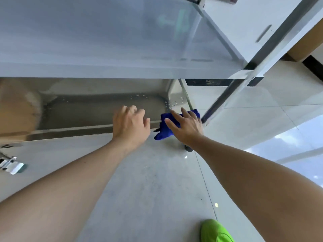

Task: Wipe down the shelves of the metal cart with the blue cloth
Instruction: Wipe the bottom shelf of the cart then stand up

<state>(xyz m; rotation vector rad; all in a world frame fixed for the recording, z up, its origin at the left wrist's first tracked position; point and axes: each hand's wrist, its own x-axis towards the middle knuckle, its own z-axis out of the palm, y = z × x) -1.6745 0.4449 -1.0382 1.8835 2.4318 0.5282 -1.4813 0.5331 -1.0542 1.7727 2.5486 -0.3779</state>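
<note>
Blue crumpled cloth (165,126) being pressed flat-palmed by right hand (187,127) onto wet stainless bottom shelf (97,110) corner; left hand (131,126) bracing rim, loosely curled, holding nothing. Next: sweeping leftward through droplets.

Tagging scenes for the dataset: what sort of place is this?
Probably a commercial or institutional interior: a stainless metal cart on casters, glossy tiled floor, and a dark baseboard. Can't narrow it further.

The cloth (167,127) is a deep, plain royal blue. The cart (122,70) is bare silver-grey metal; its upper shelf (104,41) looks pale blue-grey with a faint green reflection, and the lower shelf (97,109) is a duller brown-grey speckled with pale droplets. The floor (153,189) is light grey tile with thin dark seams. A shoe (215,231) is bright lime green.
</note>
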